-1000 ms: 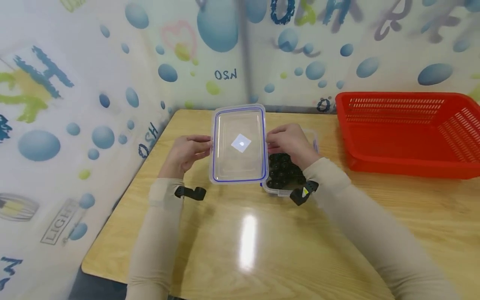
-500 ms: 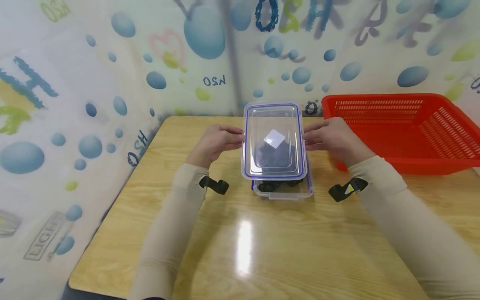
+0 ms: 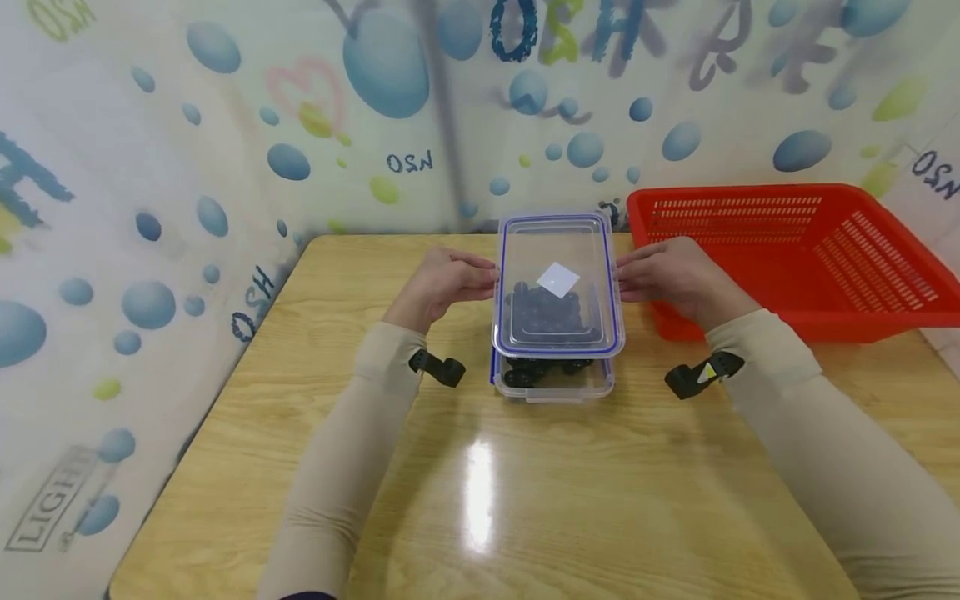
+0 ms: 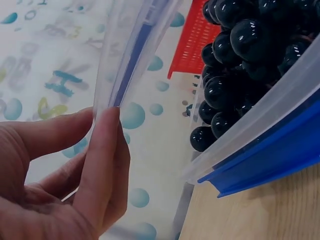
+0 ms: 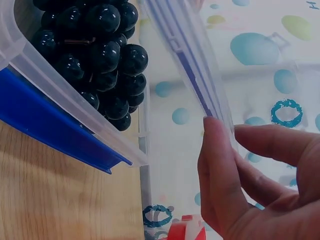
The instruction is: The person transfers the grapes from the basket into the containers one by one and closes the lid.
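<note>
A clear plastic lid [image 3: 558, 317] with a blue seal and a white diamond label is held above a clear food container [image 3: 555, 388]. My left hand [image 3: 450, 287] pinches the lid's left edge between thumb and fingers. On the opposite edge, my right hand [image 3: 671, 275] pinches it the same way. Inside the container lies a bunch of dark grapes [image 4: 235, 65], partly seen through the lid in the head view. Both wrist views show a gap between lid and container rim. Blue clips [image 4: 270, 165] hang down along the container's sides.
A red plastic basket [image 3: 765, 325] with slotted walls stands at the right, close to my right hand. The wooden table [image 3: 375, 500] meets a wall [image 3: 337, 192] printed with blue bubbles and letters at its back and left.
Both hands have carried the lid from left of the container to the right and over it. In the last half second the lid has barely shifted. The head view has turned slightly rightward.
</note>
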A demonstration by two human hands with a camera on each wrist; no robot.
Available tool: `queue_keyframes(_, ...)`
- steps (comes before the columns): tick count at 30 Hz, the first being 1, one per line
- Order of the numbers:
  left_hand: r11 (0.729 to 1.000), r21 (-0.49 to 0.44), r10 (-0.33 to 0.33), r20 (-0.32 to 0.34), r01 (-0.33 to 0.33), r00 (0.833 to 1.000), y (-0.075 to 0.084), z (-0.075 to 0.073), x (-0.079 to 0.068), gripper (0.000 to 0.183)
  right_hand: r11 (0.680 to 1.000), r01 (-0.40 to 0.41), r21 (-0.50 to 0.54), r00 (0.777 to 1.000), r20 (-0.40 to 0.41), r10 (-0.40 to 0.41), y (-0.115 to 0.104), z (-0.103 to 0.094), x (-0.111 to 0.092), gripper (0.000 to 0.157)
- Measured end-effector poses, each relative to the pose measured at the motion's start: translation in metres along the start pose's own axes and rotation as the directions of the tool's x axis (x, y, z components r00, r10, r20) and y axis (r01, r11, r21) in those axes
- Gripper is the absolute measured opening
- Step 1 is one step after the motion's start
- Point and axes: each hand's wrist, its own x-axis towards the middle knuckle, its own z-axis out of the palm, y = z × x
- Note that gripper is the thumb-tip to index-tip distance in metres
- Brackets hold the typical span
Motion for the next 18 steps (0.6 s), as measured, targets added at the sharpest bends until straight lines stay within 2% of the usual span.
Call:
queue_keyframes(4, 0.997, 0.055, 0.057, -0.016, -0.056, 0.998, 0.003, -0.001, -0.002, 0.021, 0.999, 0.050, 0.002, 0.999, -0.021, -0.050, -0.002, 0.001, -0.001, 0.044)
queue_keyframes(6, 0.988, 0.087, 0.127, -0.028, -0.124, 0.992, 0.006, -0.001, -0.003, 0.018, 0.994, 0.111, 0.008, 0.992, -0.057, -0.110, -0.004, 0.003, -0.004, 0.043)
queue_keyframes(8, 0.969, 0.123, 0.219, -0.046, -0.212, 0.975, 0.010, -0.001, -0.007, 0.017, 0.982, 0.187, 0.030, 0.978, -0.104, -0.183, -0.007, 0.006, -0.009, 0.042)
queue_keyframes(12, 0.907, 0.182, 0.398, -0.078, -0.380, 0.914, 0.021, 0.001, -0.017, 0.020, 0.932, 0.344, 0.118, 0.927, -0.201, -0.317, -0.016, 0.011, -0.019, 0.037)
queue_keyframes(15, 0.859, 0.230, 0.488, -0.096, -0.458, 0.867, 0.029, 0.004, -0.023, 0.022, 0.881, 0.442, 0.171, 0.881, -0.270, -0.389, -0.022, 0.013, -0.024, 0.032)
queue_keyframes(17, 0.815, 0.273, 0.554, -0.109, -0.511, 0.826, 0.031, 0.006, -0.026, 0.021, 0.847, 0.500, 0.182, 0.845, -0.317, -0.430, -0.024, 0.015, -0.025, 0.029)
queue_keyframes(18, 0.788, 0.293, 0.591, -0.115, -0.541, 0.799, 0.031, 0.007, -0.027, 0.019, 0.828, 0.528, 0.187, 0.826, -0.338, -0.451, -0.024, 0.017, -0.026, 0.028)
